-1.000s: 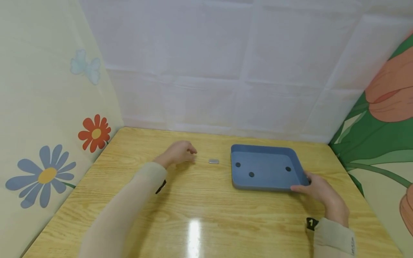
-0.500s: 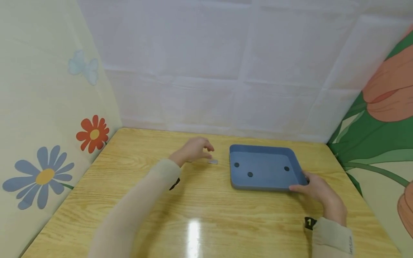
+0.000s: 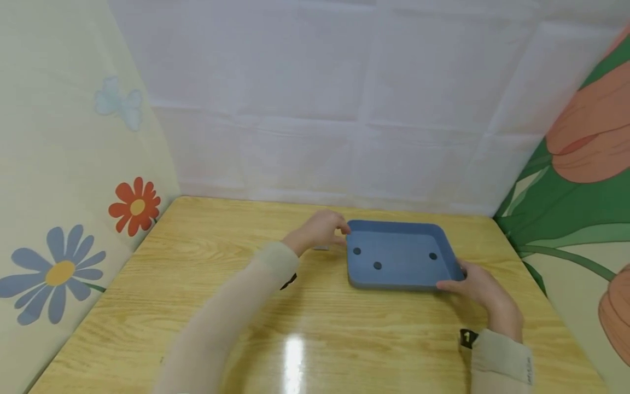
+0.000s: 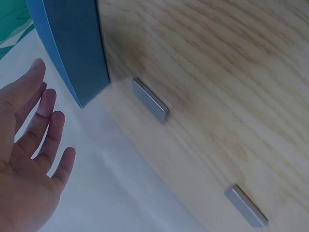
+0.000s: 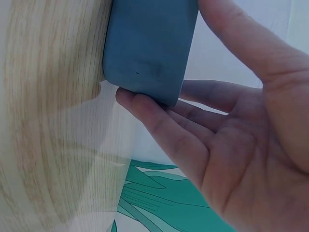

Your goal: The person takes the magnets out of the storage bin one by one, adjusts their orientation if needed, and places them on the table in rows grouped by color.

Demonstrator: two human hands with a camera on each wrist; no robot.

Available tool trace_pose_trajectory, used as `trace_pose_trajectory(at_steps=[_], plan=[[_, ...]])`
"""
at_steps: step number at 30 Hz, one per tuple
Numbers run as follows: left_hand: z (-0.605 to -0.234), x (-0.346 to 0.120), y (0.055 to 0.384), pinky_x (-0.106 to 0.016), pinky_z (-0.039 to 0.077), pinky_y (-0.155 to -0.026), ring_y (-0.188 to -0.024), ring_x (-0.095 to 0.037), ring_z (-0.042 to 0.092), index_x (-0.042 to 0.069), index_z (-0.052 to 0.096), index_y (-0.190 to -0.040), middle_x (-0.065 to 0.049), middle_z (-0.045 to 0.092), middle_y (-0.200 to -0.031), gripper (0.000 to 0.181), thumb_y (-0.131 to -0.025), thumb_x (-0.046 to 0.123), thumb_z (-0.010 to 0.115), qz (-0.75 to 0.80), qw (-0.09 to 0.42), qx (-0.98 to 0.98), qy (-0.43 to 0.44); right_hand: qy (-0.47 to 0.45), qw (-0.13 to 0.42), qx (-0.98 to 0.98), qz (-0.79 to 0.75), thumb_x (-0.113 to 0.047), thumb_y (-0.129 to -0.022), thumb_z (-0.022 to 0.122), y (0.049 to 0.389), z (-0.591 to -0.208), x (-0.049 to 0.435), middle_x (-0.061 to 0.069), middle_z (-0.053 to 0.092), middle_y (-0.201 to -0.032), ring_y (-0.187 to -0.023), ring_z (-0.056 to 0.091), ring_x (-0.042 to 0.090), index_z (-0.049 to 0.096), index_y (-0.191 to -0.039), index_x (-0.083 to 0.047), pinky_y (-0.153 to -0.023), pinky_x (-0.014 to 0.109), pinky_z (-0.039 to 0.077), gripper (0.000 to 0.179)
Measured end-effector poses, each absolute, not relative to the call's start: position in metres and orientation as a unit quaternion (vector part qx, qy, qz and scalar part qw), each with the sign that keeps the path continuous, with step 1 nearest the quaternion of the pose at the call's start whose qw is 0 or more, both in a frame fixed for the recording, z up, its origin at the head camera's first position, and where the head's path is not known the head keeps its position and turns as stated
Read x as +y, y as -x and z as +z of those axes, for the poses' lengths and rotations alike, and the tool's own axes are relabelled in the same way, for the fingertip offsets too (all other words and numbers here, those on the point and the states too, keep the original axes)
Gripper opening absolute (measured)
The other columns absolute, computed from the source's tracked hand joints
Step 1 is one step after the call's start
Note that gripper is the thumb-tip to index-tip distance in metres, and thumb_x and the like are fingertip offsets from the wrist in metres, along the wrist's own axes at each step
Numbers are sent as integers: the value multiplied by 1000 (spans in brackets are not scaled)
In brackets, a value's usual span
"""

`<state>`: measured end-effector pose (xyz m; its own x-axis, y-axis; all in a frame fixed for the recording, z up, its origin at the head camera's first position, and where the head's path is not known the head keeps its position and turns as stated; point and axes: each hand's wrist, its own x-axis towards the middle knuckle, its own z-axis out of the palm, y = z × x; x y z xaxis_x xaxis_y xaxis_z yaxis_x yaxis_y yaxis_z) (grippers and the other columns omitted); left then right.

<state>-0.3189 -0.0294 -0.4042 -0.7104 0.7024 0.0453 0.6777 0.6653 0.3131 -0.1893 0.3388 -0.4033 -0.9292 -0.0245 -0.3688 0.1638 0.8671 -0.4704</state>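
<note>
My right hand (image 3: 479,284) grips the blue tray (image 3: 403,246) at its near right corner, thumb over the near rim and fingers round the outside of the right end. The tray's long axis runs left to right across the table (image 3: 369,339), so it stretches away to the left of that grip. My left hand (image 3: 321,229) is at the other end, by the far left corner, holding nothing, fingers loosely bent and thumb apart. Its fingertips are so close to the rim that I can't tell whether they touch. The tray lies to the right of my left hand, and the two hands face each other along its diagonal.

Two small grey bars (image 4: 150,100) (image 4: 246,206) lie end to end on the wood outside the tray, left of it, their long axes pointing roughly at it; the left hand is much the nearer to them. Three dark discs (image 3: 377,265) rest inside the tray.
</note>
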Motion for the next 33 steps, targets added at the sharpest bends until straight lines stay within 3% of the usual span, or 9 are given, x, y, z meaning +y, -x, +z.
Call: trace_pose_trajectory(at_steps=[15, 33], plan=[[-422, 19, 315, -31, 55, -97, -111, -16, 68, 17, 76, -123, 1, 73, -119, 33, -93, 31, 77, 127, 56, 898, -418, -36, 180, 950, -253, -62, -91, 69, 190, -405, 340, 47, 20, -157, -143, 27, 64, 11, -159, 14, -112, 71, 36, 117], [-437, 43, 305, -33, 51, -103, -113, -11, 66, 25, 77, -122, 7, 73, -121, 33, -92, 36, 78, 124, 74, 895, -422, -44, 170, 949, -261, -61, -90, 71, 187, -405, 338, 45, 19, -158, -145, 24, 63, 11, -159, 13, -115, 72, 31, 118]])
